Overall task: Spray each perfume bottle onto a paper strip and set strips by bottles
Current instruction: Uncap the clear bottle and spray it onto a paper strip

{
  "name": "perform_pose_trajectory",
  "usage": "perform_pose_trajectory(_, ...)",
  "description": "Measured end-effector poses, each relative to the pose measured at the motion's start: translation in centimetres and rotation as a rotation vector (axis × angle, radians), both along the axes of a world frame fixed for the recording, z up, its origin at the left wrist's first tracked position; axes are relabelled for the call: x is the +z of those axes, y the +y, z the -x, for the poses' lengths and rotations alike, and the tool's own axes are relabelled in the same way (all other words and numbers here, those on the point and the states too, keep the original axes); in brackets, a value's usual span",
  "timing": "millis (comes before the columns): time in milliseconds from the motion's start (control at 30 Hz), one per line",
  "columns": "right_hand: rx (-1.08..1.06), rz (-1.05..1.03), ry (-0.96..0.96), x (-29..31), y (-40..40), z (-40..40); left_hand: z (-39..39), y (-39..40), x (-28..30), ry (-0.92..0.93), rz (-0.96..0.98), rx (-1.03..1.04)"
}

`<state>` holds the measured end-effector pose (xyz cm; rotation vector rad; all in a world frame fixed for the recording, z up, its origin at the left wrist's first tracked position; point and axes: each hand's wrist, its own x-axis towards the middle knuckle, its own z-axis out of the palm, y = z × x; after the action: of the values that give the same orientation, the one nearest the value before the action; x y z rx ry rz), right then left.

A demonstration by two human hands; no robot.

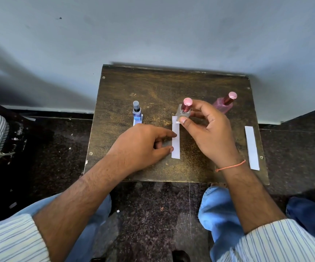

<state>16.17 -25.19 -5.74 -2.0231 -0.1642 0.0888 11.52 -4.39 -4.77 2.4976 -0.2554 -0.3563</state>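
Table [171,84]: three bottles [184,110], three strips [175,140].

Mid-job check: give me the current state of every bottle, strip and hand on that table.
blue bottle: upright, capped, a strip end showing at its base.
middle bottle: pink cap on, gripped by the right hand.
pink bottle: capped, untouched, no strip beside it.
middle strip: flat on the table, fingertips of the left hand touching it.
right strip: flat near the table's right edge, untouched.
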Motion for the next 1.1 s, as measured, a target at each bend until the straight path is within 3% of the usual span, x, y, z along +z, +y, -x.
perform_pose_trajectory(1100,-0.02,0.1,0.037,-1.2,0.1,0.0,0.2,0.0,-0.2,0.021,-0.074,-0.012)
